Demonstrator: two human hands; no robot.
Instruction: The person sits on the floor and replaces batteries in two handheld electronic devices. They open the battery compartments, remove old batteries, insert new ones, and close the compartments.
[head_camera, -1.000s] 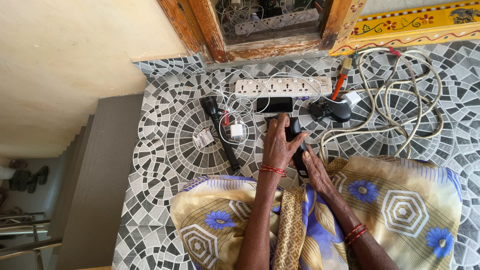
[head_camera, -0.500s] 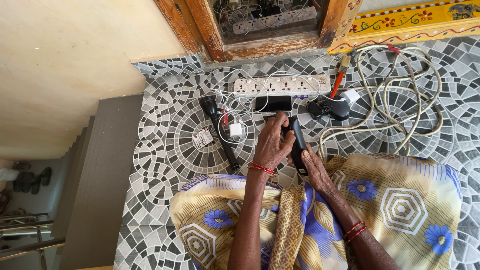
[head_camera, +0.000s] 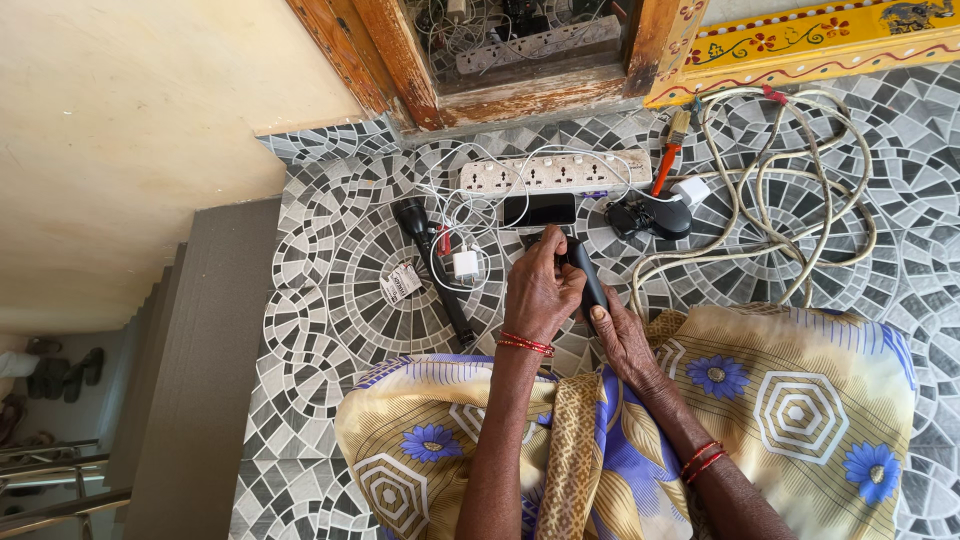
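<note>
Left hand (head_camera: 540, 292): fingers curled, clamped over upper part of black torch (head_camera: 588, 275), frame centre.
Right hand (head_camera: 622, 340): gripping the torch's lower end from below.
Nearby, above: smartphone (head_camera: 539, 210), white power strip (head_camera: 553, 171).
Left: second black torch (head_camera: 432, 262), on tiled floor (head_camera: 330, 290).

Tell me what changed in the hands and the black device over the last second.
The left hand slid from lying over the black device to gripping its upper end, fingers curled. The device tilted up slightly and shows more. The right hand holds its lower end as before. The phone, torch and power strip lie unmoved.
</note>
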